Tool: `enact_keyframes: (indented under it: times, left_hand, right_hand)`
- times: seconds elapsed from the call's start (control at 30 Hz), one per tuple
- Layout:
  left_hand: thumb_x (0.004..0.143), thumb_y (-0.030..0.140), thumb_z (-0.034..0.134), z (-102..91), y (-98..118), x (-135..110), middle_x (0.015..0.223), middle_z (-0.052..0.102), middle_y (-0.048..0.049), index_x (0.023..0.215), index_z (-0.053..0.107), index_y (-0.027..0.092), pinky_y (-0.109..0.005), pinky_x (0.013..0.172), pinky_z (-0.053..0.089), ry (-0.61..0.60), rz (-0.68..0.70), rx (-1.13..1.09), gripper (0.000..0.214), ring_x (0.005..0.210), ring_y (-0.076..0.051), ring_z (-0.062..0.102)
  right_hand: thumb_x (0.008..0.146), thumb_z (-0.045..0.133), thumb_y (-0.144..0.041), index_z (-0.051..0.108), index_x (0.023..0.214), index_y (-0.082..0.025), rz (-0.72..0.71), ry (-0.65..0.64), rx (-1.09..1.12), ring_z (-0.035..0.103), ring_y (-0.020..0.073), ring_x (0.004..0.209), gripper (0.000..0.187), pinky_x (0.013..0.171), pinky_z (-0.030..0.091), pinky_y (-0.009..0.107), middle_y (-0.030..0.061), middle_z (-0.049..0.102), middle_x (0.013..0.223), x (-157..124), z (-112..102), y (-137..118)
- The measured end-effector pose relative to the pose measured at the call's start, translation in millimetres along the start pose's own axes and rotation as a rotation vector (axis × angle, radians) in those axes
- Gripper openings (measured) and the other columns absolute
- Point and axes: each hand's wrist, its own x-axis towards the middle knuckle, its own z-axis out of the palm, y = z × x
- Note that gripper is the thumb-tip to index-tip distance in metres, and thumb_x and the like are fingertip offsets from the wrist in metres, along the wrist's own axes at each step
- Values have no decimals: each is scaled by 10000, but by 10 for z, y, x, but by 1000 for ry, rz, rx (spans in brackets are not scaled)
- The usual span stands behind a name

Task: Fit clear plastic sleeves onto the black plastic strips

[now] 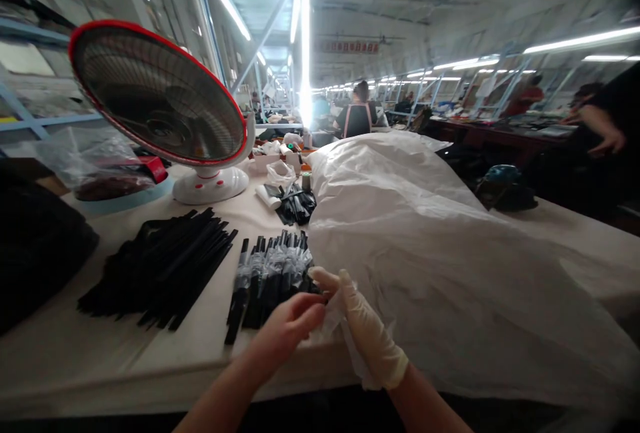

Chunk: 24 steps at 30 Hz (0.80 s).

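My left hand (287, 328) is bare and its fingers pinch a thin clear plastic sleeve (331, 318) at the table's front edge. My right hand (367, 333) wears a pale glove and grips the same sleeve from the other side, fingers pointing up. Just beyond my hands lies a row of black sticks in clear plastic wrap (270, 273). A loose heap of unwrapped black sticks (163, 266) lies further left on the table (100, 346).
A big white plastic bag (430, 246) covers the right half of the table. A red-rimmed fan (160, 96) stands at the back left, beside a plastic bag with dark contents (97, 166). Black fabric (35, 246) lies far left. People work at benches behind.
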Motion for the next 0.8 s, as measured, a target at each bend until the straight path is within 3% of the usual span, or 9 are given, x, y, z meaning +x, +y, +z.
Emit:
enact_keyframes:
  times: [0.07,0.13,0.3,0.37,0.47,0.5,0.63,0.7,0.8]
  left_hand:
    - [742,437,568,168,70,-51,641,569,24,764,564,163,-231,540,402,-23,-54,-224,275,583,-120,513]
    - [703,386,619,235,80,-61,566,467,66,675,502,171,-212,516,350,110,-19,-239,246,531,-89,426]
    - [725,296,611,146,-22,-103,623,467,64,728,471,182,-207,531,362,136,104,-195,181,566,-88,446]
    - [780,307,549,-32,-117,-106,702,546,34,916,483,180,-222,556,416,152,136,-149,198,604,-108,525]
    - [886,303,393,-567,-353,-41,941,642,-49,1152,452,172,-249,711,483,334,92,432,303,821,-145,620]
    - [901,299,369,-797,-450,-7,1029,638,-56,1142,489,183,-244,792,473,420,5,782,292,924,-146,612]
    - [821,157,508,-1600,-819,143,1134,575,-199,1072,569,70,-436,886,437,598,-259,1089,272,1085,-308,539]
    - [820,148,536,-1765,-926,225,1110,581,-185,1052,578,69,-462,838,464,613,-349,1162,249,1064,-312,546]
    - [864,248,533,-1654,-926,399,1120,587,-100,1077,568,128,-434,809,495,542,-365,1211,248,999,-235,578]
  right_hand:
    - [746,472,-662,686,1012,-203,-5,18,-93,576,224,954,572,798,437,320,75,660,1049,29,20,39]
    - [688,600,-607,709,860,-173,5,11,-150,578,182,778,479,690,433,282,56,674,841,37,30,65]
    - [584,764,-433,576,529,-150,96,-81,-79,415,76,523,344,529,343,208,-45,485,511,12,97,56]
    - [593,758,-434,570,538,-156,125,-51,-44,398,71,507,341,511,337,202,-53,464,504,-2,86,26]
    - [561,787,-412,639,644,-175,158,116,-35,463,91,549,291,536,380,204,-37,543,571,-4,-31,-14]
    - [544,800,-401,665,687,-183,169,161,-30,498,104,583,294,560,400,208,-25,584,613,6,-77,-15]
    - [519,816,-396,707,862,-207,221,136,46,553,119,617,407,576,413,210,13,673,717,65,-127,48]
    - [525,813,-399,703,862,-192,217,107,75,524,100,551,411,532,386,199,5,655,642,81,-66,72]
    - [539,805,-395,632,640,-172,173,194,142,466,76,481,301,499,362,192,-41,560,510,54,16,18]
